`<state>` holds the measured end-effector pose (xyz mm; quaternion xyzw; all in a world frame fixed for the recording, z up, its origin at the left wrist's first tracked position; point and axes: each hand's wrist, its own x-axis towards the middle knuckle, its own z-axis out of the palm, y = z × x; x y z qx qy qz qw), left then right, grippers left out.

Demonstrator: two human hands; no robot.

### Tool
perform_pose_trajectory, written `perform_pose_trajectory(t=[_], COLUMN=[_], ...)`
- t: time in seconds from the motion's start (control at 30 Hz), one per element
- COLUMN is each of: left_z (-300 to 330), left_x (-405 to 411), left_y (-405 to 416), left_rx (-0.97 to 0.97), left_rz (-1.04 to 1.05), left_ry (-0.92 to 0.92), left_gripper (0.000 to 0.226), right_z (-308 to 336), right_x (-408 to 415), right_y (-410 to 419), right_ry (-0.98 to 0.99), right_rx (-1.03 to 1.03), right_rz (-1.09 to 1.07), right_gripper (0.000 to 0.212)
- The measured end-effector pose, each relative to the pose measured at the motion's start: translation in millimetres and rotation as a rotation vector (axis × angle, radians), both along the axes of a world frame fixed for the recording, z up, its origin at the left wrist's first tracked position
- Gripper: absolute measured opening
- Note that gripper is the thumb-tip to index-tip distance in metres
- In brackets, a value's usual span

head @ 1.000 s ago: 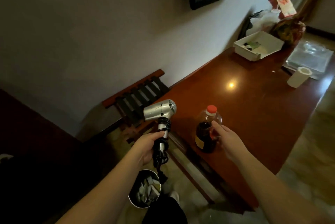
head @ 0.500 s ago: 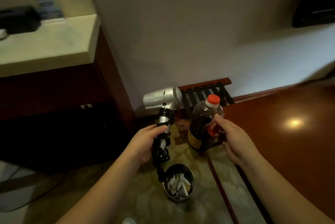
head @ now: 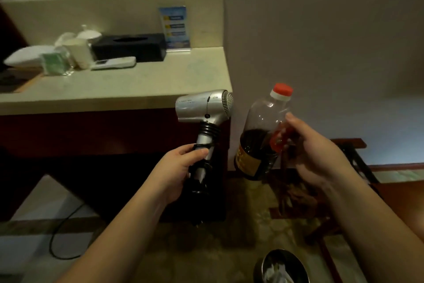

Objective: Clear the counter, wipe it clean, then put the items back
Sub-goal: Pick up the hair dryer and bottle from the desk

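Hands fill the middle of the view, each carrying one item in the air below a pale counter point(head: 128, 85). The left hand point(head: 176, 172) is wrapped around the handle of a silver hair dryer point(head: 204, 108), fingers pressed over the black cord wound on the grip, with the barrel pointing toward nine o'clock. At three o'clock from the dryer, the right hand point(head: 312, 152) pinches a plastic bottle point(head: 263, 131) by its red handle, thumb on top; the bottle tilts, its red cap point(head: 281, 90) toward one o'clock, dark liquid filling its lower half. Dryer and bottle are near each other but apart. On the counter at ten o'clock lie a black tissue box point(head: 129, 47), a white remote point(head: 113, 63) just in front of it, a blue card point(head: 175, 28) standing against the backsplash, and pale cups point(head: 76, 53), possibly paper, too blurred to say. At five o'clock on the floor sits a round metal bin point(head: 284, 266) holding white scraps.
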<state>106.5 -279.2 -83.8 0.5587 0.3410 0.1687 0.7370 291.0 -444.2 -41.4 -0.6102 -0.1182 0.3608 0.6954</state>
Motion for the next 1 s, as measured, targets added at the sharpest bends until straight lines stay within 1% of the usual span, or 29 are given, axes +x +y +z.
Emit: perform_pose_trajectory(t=[0.13, 0.23, 0.33, 0.47, 0.6, 0.77, 0.9, 1.0], left_z=[21, 38, 54, 76, 96, 119, 127, 129], left_x=[-23, -29, -28, -19, -2, 29, 66, 96], left_y=[43, 69, 91, 120, 146, 178, 209, 232], left_rx=[0.024, 0.028, 0.046, 0.04, 0.02, 0.077, 0.146, 0.155], left_rz=[0.024, 0.056, 0.086, 0.11, 0.125, 0.155, 0.19, 0.202], left_ry=[-0.033, -0.055, -0.082, -0.111, -0.099, -0.048, -0.04, -0.004], left_gripper=[0.023, 0.015, 0.015, 0.015, 0.023, 0.02, 0.023, 0.033], right_z=[28, 51, 75, 102, 124, 146, 156, 160], right_x=[-15, -19, -21, -15, -4, 16, 47, 75], right_y=[45, 72, 96, 127, 157, 195, 230, 259], right_ry=[-0.013, -0.046, -0.079, -0.099, -0.102, -0.087, -0.135, -0.155], right_rx=[0.042, 0.065, 0.084, 0.087, 0.091, 0.131, 0.135, 0.146], right_rz=[0.034, 0.051, 0.063, 0.075, 0.079, 0.073, 0.058, 0.049], right_gripper=[0.021, 0.019, 0.017, 0.021, 0.022, 0.023, 0.026, 0.028])
